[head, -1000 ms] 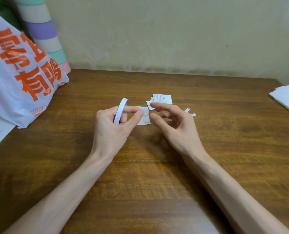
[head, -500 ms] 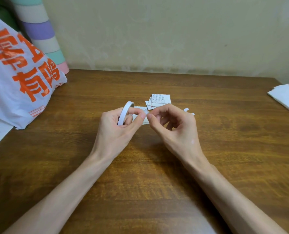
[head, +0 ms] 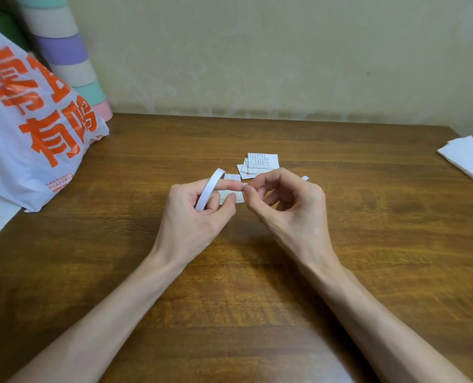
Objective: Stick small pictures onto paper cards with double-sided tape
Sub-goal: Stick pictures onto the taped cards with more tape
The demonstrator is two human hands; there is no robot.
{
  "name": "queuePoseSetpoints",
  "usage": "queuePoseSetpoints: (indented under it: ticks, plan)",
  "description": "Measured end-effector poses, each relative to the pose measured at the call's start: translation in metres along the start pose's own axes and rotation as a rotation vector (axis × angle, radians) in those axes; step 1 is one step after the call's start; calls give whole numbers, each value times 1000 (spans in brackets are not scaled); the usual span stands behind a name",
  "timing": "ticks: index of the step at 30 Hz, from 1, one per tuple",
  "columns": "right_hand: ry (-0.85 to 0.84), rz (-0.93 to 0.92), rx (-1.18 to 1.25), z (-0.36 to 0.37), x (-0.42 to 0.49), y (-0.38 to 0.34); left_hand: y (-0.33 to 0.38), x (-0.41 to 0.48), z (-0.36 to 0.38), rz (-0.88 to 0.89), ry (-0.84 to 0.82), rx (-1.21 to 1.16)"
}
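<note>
Tape roll [head: 209, 189], thin white ring, gripped by left hand [head: 193, 219]; right hand [head: 287, 208] pinches its loose end.

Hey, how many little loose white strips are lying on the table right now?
1: a small white strip lies on the table, showing just beyond the right hand. That hand may hide others.

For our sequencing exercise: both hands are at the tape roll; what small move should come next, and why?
Probably pull the right hand rightward to draw out a short strip: it pinches the free end, while the left hand grips the tape roll.
</note>
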State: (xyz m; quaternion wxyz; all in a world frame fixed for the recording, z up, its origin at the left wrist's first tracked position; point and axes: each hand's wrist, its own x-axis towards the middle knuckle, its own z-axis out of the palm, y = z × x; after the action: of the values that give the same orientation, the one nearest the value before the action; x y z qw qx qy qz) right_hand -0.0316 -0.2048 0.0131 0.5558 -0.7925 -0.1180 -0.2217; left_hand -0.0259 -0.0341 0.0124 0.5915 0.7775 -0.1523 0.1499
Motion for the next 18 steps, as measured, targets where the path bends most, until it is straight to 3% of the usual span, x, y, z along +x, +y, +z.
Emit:
queuePoseSetpoints:
  ticks: [18]
  plan:
    - [-58, 91, -18, -1, 2, 2, 1, -2, -1, 23, 16, 54]
